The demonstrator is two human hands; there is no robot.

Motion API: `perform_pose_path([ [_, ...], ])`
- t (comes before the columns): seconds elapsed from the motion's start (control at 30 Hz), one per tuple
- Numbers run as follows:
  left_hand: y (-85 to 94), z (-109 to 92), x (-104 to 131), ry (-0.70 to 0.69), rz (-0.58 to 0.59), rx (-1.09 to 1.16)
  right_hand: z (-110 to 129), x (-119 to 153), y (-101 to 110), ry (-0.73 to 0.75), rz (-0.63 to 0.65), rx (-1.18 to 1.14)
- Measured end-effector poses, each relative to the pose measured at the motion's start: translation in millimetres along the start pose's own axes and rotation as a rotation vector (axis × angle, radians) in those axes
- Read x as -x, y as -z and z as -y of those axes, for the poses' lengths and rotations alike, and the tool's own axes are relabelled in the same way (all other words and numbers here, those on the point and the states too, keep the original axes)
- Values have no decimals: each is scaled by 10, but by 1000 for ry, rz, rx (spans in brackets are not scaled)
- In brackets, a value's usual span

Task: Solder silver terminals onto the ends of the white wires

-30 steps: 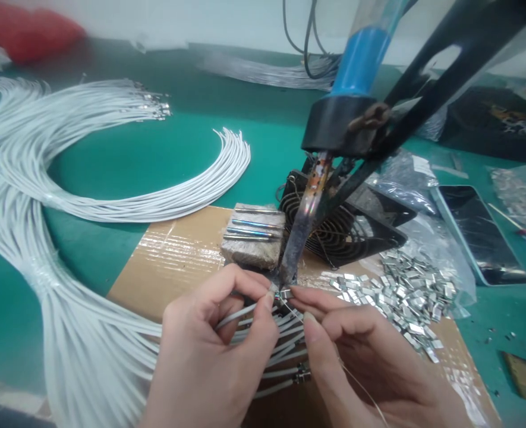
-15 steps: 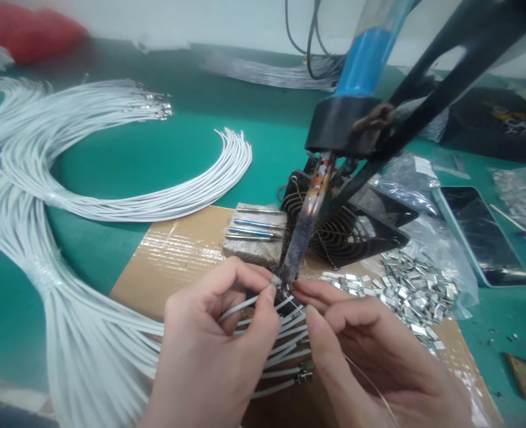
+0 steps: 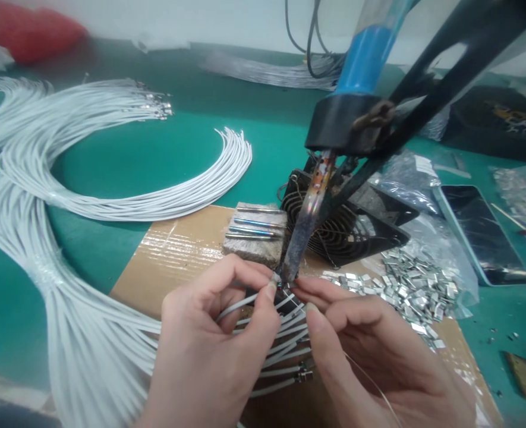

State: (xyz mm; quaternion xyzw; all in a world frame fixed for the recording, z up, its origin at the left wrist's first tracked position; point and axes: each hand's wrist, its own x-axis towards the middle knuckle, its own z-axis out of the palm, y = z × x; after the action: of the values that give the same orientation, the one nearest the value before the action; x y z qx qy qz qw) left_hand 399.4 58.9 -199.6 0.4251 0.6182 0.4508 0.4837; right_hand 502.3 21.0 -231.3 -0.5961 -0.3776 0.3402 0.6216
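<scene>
Thumb and fingertips of my left hand [image 3: 220, 339] pinch the end of a white cable [image 3: 240, 305], right beside the tip of a mounted soldering iron [image 3: 305, 229]. Tiny coloured wires or a small metal part show at that end, too small to make out. My right hand [image 3: 374, 345] is closed on a thin solder wire [image 3: 369, 383], which trails out below the palm; its fingertips are close to the iron's tip. Under both hands lie more cable ends, some with metal connectors [image 3: 305, 373]. The tip's contact point is partly hidden by fingers.
Behind the hands sit a stone-like block [image 3: 256, 246] carrying metal rods and a black fan [image 3: 347, 232]. Small metal shells [image 3: 416, 288] are heaped at right, near a phone [image 3: 483, 235]. White cable bundles [image 3: 151, 205] cover the left. Cardboard [image 3: 156, 267] lies on the green table.
Almost nothing differs. My right fingertips have shifted very slightly by the iron's tip; my left hand stays nearly still with the cable in its pinch.
</scene>
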Motion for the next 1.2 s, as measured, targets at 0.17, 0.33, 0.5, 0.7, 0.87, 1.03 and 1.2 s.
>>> perform_pose_path([
  [0.17, 80, 18, -28, -57, 35, -67, 9, -2, -5, 17, -6, -15],
  [0.33, 41, -1, -25, -28, 22, 1, -4, 13, 11, 13, 13, -4],
  [0.5, -40, -41, 15, 13, -56, 66, -27, 11, 18, 3, 13, -27],
  [0.7, -51, -41, 37, 2, -78, 60, -13, 5, 6, 20, 9, -3],
  [0.87, -48, -47, 31, 11, -78, 52, -7, 3, -8, 12, 8, -1],
  [1.03, -50, -43, 27, 30, -69, 55, 11, -3, -12, -23, -4, 39],
  [1.2, -44, -36, 27, 28, -65, 30, 30, 3, -24, -33, -25, 17],
])
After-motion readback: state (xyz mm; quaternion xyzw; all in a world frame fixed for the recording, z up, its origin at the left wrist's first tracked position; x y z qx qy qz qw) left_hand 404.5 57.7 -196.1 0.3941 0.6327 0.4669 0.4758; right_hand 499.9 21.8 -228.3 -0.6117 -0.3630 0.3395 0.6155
